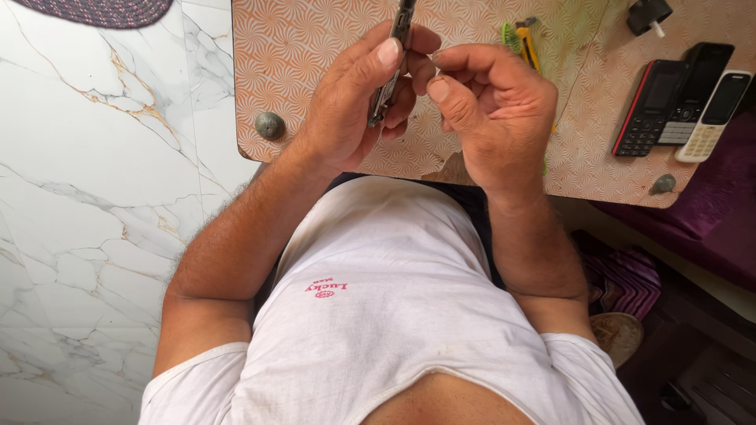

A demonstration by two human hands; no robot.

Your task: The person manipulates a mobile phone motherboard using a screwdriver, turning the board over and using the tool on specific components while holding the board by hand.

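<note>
Head view looks straight down on a slim dark phone point(392, 67), held edge-on above the near part of the tabletop point(299, 47). Its top runs out of the picture and its lower end sits in the left hand point(346, 102). That left hand is closed around it, thumb laid along the near edge and fingers wrapped behind. Just right of the phone, the right hand point(488, 106) has its fingers curled in, the thumb and forefinger pinched together at the phone's side; whether they hold some small part I cannot tell. Both hands touch or nearly touch at the phone. Beyond the right hand, further from the phone, a green and yellow hand tool point(520, 43) lies on the tabletop, partly hidden by the fingers. Well to the right of the phone, three keypad phones lie side by side: a black one with a red edge point(647, 110), a black and grey one point(693, 90) and a white one point(713, 118). A small black plug-like piece point(647, 14) sits beyond them. Left of the phone, past the tabletop's edge, is a white marble floor point(94, 197).
</note>
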